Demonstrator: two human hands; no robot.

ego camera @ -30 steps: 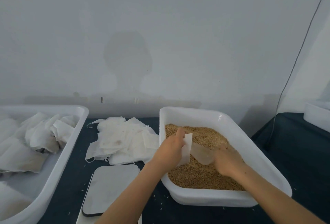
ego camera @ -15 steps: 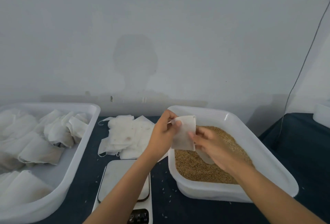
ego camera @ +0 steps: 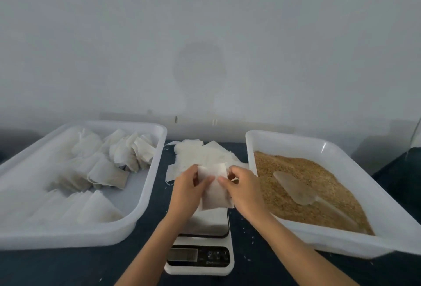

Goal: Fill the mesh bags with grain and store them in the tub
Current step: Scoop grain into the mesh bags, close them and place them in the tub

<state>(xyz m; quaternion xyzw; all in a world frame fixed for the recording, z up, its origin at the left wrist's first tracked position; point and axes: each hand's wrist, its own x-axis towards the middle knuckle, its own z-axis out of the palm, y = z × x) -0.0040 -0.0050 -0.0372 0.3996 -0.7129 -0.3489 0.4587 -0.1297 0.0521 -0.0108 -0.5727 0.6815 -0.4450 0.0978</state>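
Both hands met over the middle of the dark surface (ego camera: 262, 269) and held one white mesh bag (ego camera: 214, 191) between them. The left hand (ego camera: 185, 191) gripped the bag's left edge, its fingers curled round the cloth and its thumb laid on the front. The right hand (ego camera: 243, 189) pinched the bag's right upper edge between thumb and fingers. The bag hung upright just above the steel plate of a small kitchen scale (ego camera: 202, 247), whose display and buttons faced the person; whether the bag's bottom touched the plate could not be told.

Behind the hands lay a loose pile of empty bags (ego camera: 200, 154) on the surface, between the two tubs. The left tub (ego camera: 139, 212), white and shallow, held filled bags (ego camera: 109, 175), some leaning on each other toward its far end and others lying flat nearer the front. The right tub (ego camera: 293, 142), also white, held brown grain (ego camera: 296, 194), and a clear plastic scoop (ego camera: 293, 186) lay on the grain with its handle pointing toward the near right corner. A few stray grains (ego camera: 247, 234) dotted the surface just right of the scale. A pale wall (ego camera: 205, 46) stood behind everything.
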